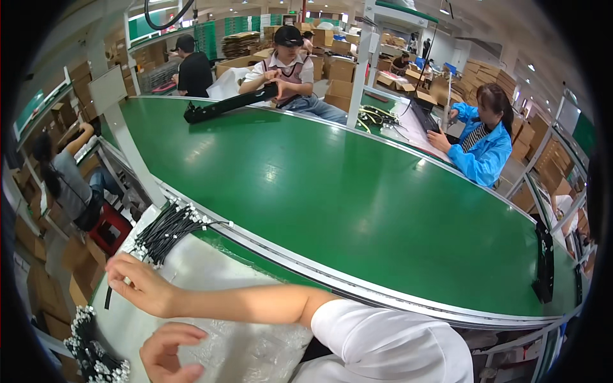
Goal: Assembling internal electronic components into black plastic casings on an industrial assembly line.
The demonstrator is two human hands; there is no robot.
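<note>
My right hand (143, 287) reaches across to the left over the bench, its fingers curled together. A short dark length of cable (107, 299) shows just below the fingertips and seems to run up into them. Just beyond this hand lies a bundle of black cables (167, 235) with white connectors, spread over the bench corner. Nearer to me, my left hand (167, 354) is held over the bench, thumb and fingers apart and curved, with nothing visible between them. Beside it at the lower left lies a second heap of black cables (96, 351) with white connectors.
Clear plastic film (255, 348) covers part of my pale bench. A green conveyor belt (306, 172) with a metal rail runs beyond it. Long black housings lie at its right end (544, 262) and far side (223, 107), the latter touched by a co-worker. Another co-worker in blue (482, 143) sits opposite.
</note>
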